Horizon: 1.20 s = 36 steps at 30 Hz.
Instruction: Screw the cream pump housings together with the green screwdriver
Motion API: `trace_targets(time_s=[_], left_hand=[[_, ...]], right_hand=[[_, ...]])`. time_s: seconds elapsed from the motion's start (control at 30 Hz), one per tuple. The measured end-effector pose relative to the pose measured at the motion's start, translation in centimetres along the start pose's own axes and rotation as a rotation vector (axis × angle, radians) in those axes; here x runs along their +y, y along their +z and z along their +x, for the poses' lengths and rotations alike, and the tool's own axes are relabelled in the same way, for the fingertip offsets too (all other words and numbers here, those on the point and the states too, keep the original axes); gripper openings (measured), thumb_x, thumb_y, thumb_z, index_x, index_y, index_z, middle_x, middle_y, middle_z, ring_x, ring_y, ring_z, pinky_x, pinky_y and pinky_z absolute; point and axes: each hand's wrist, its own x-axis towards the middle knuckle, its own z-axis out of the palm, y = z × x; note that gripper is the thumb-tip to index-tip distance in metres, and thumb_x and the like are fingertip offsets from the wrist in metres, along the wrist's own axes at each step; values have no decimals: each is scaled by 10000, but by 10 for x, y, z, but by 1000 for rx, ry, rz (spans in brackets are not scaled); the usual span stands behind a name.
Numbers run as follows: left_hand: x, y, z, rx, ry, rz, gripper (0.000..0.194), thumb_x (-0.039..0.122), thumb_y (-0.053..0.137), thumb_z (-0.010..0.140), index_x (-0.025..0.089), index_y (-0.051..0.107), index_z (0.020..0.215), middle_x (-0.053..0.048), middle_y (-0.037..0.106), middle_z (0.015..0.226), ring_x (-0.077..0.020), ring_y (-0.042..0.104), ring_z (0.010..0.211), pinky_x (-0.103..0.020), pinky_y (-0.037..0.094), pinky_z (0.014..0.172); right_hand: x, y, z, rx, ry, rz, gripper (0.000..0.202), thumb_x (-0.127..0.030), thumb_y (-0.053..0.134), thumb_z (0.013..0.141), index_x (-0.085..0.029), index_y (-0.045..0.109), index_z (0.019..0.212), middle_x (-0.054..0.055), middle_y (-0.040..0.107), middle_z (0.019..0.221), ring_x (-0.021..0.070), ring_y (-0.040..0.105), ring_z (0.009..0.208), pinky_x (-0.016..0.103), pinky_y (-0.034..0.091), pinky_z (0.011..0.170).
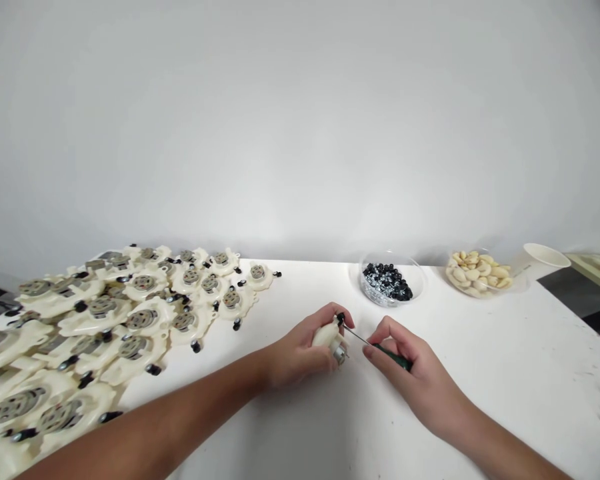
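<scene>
My left hand (307, 343) is closed around a cream plastic motor housing (324, 338), which it holds above the white table. A silver motor (339, 352) with a thin shaft sticks out of the housing's lower right side. At its upper end sits a small black part (340, 319). Pinched in my right hand (405, 363) is a screwdriver (393, 357) with a dark green handle. Its thin metal shaft points up and left, and the tip meets or nearly meets the black part. My fingers hide much of the housing.
Many similar motor housings (143, 320) are piled across the table's left side. Toward the back stand a clear bowl (417, 283) of small black and silvery parts and another clear bowl (455, 287) of cream pieces. A white cup (545, 260) is at the right back edge, by the wall.
</scene>
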Motion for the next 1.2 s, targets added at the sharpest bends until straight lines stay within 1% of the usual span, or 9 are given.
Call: trace_targets(time_s=[0.17,0.3,0.43,0.6,0.8,0.87,0.97,1.07,1.2], left_hand=[[-1,1,-1,1,22,-8,516,99,613,687,229,492,1171,12,548,927,-128,486,764,-252,374,647],[-3,2,-2,8,49,41,502,113,619,708,227,493,1180,11,541,923,-129,457,763,-255,347,644],[-3,1,-2,-6,46,73,510,120,623,718,228,485,1197,8,536,941,-126,439,753,-258,334,637],[-3,-1,-2,-8,57,108,509,116,635,732,228,484,1205,5,531,965,-123,444,758,-252,339,640],[-6,-3,1,-7,57,47,551,105,653,717,226,487,1229,8,535,936,-129,475,770,-237,356,634],[-7,-2,3,2,68,12,589,91,649,712,234,470,1255,12,540,923,-130,492,773,-238,368,645],[-8,-1,5,32,88,-11,621,79,630,718,250,436,1283,14,557,927,-129,505,761,-242,375,642],[-10,0,4,73,91,20,573,79,618,742,254,422,1251,14,570,937,-122,501,736,-237,365,617],[-13,-1,4,87,122,54,545,99,634,761,245,400,1231,11,572,944,-120,507,744,-238,380,628]], right_hand=[[3,7,1,-56,109,353,364,-526,682,940,-241,479,839,-122,323,508,68,203,444,238,135,439],[-2,8,-1,-117,245,611,362,-480,716,929,-247,453,842,-135,266,491,54,129,433,216,90,424],[-5,7,-3,-144,359,753,337,-405,703,953,-241,435,832,-121,300,526,44,122,431,209,86,418],[-3,7,-3,-170,414,858,352,-357,679,974,-238,390,811,-117,291,525,45,120,420,209,88,415],[-3,8,0,-180,367,841,389,-381,682,972,-234,367,798,-121,269,532,47,102,433,210,80,420],[-4,6,2,-172,331,777,396,-404,689,967,-232,375,798,-122,271,537,49,98,447,214,73,431],[-3,0,7,-164,253,639,336,-436,683,966,-233,443,850,-121,286,532,63,113,473,226,79,449],[1,-5,12,-169,177,509,272,-449,664,972,-230,507,933,-123,291,508,80,122,490,244,92,461],[3,-8,15,-155,106,414,285,-471,656,970,-222,519,961,-125,280,509,85,110,507,257,73,472]])
